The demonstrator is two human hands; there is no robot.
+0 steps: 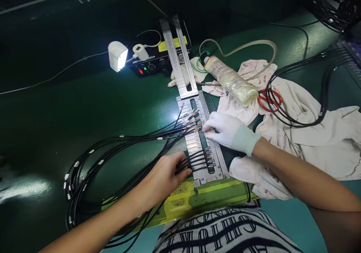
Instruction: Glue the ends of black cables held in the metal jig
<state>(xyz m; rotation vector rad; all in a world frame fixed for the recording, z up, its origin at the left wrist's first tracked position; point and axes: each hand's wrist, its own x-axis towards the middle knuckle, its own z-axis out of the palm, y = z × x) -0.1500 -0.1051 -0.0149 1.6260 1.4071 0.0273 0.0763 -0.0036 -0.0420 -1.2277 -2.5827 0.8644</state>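
My bare left hand (173, 166) curls its fingers round a group of black cables (146, 178) beside the lower part of a slotted metal fixture (194, 144). Several cable ends with small exposed coloured wires and terminals (208, 157) sit in a row across the fixture's lower slot. Higher up, a looser bunch of cable ends (191, 121) lies over the slots. My right hand (222, 129), in a white glove with a pale green cuff, has its thumb and fingers pinched at the fixture's right edge, close to that bunch. Whatever lies between its fingertips is too small to make out.
A second slotted metal plate (180, 57) leans over a black control box (152, 63). A small white lamp (117, 55) shines left of it. To the right are a wrapped bottle (231, 80), red-handled scissors (262, 100), white gloves (304, 140) and more black cables (324, 95).
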